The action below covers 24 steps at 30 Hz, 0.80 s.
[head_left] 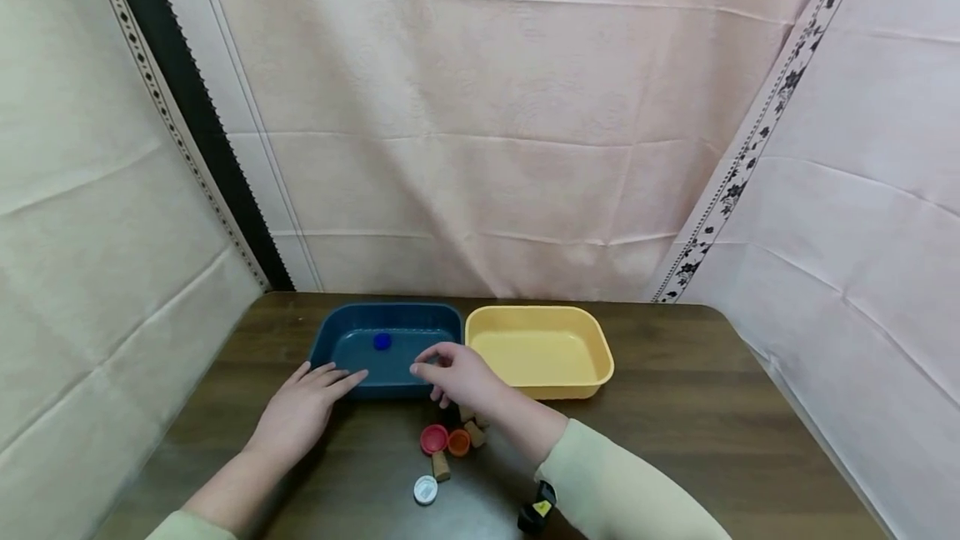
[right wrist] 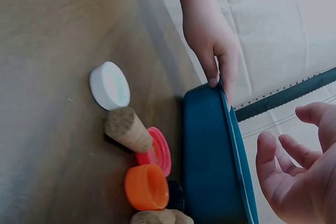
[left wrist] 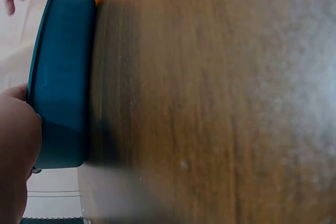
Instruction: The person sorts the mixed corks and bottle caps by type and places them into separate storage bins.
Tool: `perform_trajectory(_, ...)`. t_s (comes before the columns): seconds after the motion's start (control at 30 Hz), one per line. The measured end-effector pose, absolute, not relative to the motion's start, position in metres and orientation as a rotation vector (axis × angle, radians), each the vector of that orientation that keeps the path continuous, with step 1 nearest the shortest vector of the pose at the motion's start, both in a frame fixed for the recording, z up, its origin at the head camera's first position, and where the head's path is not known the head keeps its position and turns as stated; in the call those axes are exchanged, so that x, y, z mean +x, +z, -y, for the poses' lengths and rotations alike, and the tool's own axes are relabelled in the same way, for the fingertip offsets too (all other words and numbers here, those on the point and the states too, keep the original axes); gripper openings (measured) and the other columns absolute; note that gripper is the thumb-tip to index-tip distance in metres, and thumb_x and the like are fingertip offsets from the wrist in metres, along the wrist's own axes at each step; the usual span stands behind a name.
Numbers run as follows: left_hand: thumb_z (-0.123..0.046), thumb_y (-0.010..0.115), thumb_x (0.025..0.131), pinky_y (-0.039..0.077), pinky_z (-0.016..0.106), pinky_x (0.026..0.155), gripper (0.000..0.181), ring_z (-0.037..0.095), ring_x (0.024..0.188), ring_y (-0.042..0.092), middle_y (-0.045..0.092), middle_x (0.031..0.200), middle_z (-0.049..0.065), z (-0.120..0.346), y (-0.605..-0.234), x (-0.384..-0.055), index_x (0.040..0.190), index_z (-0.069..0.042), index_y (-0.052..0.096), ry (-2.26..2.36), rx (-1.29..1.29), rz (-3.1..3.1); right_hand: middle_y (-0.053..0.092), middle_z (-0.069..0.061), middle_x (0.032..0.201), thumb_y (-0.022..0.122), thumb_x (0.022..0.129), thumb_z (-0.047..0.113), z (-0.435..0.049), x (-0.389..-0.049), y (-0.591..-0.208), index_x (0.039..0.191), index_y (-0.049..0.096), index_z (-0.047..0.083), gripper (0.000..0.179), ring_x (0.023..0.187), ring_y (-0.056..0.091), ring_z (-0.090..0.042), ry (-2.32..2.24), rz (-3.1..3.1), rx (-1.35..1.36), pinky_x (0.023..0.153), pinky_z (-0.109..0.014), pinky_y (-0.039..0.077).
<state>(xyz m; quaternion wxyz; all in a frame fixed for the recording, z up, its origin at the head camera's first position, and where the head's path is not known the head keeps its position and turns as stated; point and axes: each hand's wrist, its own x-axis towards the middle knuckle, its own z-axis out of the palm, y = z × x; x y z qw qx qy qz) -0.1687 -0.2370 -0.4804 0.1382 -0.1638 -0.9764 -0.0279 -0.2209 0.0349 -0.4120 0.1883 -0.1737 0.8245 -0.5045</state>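
My left hand (head_left: pixel 300 407) rests on the near left rim of the dark blue tray (head_left: pixel 330 340), its fingers spread and fairly straight. Inside that tray lies a blue bottle cap (head_left: pixel 382 342). Over the tray's right end hovers my right hand (head_left: pixel 461 373), fingers loosely bent; the right wrist view shows nothing in this hand (right wrist: pixel 304 166). On the table in front are a red cap (head_left: pixel 433 439), an orange cap (head_left: pixel 459 442), a white cap (head_left: pixel 425 490) and several corks (head_left: pixel 440 466). A black cap (right wrist: pixel 176 195) sits partly hidden beside the orange one.
A yellow tray (head_left: pixel 540 352) stands against the blue tray's right side, with nothing seen inside. The brown wooden table (head_left: pixel 675 440) extends to both sides. White cloth (head_left: pixel 480 107) hangs behind and at the sides. A black wrist strap (head_left: pixel 537 509) is on my right forearm.
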Motion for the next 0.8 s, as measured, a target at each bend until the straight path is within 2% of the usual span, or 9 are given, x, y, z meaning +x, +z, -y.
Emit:
perform_trajectory(0.2, 0.003, 0.065, 0.090, 0.033, 0.061, 0.111, 0.055, 0.034, 0.125, 0.056, 0.068, 0.125, 0.006, 0.238, -0.482, -0.169, 0.138, -0.025, 0.061, -0.073, -0.480, 2.807, 0.066, -0.008, 0.084, 0.069, 0.093, 0.035, -0.049, -0.204, -0.418, 0.107, 0.070, 0.018, 0.022, 0.068, 0.065, -0.023, -1.485, -2.219, -0.477, 0.067, -0.041, 0.060)
perform_trajectory(0.47, 0.005, 0.065, 0.089, 0.031, 0.061, 0.112, 0.059, 0.034, 0.126, 0.055, 0.067, 0.126, 0.006, 0.238, -0.484, -0.166, 0.139, -0.025, 0.060, -0.079, -0.468, 2.801, 0.066, -0.019, 0.085, 0.070, 0.093, 0.027, -0.071, -0.186, -0.442, 0.104, 0.071, 0.012, 0.018, 0.061, 0.060, -0.019, -1.545, -2.144, -0.354, 0.054, -0.032, 0.054)
perform_trajectory(0.8, 0.006, 0.064, 0.089, 0.031, 0.061, 0.111, 0.060, 0.034, 0.126, 0.055, 0.067, 0.127, 0.007, 0.236, -0.483, -0.167, 0.139, -0.024, 0.059, -0.102, -0.470, 2.802, 0.068, -0.018, 0.087, 0.070, 0.093, 0.025, -0.088, -0.178, -0.455, 0.106, 0.070, 0.009, 0.021, 0.065, 0.060, -0.020, -1.545, -2.113, -0.326, 0.054, -0.031, 0.054)
